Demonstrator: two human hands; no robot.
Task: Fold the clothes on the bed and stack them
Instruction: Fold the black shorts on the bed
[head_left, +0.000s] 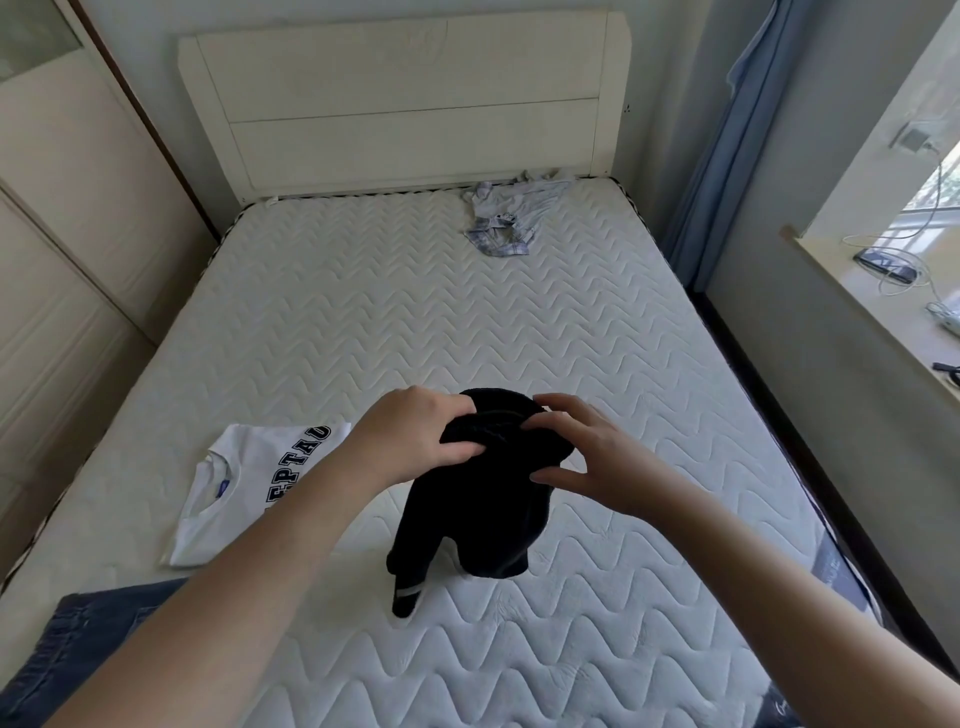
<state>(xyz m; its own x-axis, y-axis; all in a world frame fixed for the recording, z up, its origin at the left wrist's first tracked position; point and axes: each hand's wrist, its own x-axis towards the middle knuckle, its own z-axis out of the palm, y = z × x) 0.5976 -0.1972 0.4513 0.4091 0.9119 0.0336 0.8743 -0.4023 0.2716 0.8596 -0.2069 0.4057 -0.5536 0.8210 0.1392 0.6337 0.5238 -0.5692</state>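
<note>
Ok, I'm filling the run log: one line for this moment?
left hand grips black garment | right hand pinches it | white T-shirt folded | plaid shirt crumpled

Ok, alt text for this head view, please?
Both hands, left hand and right hand, hold a black garment up over a white quilted mattress. A folded white T-shirt lies left; a crumpled plaid shirt sits near the headboard.
</note>
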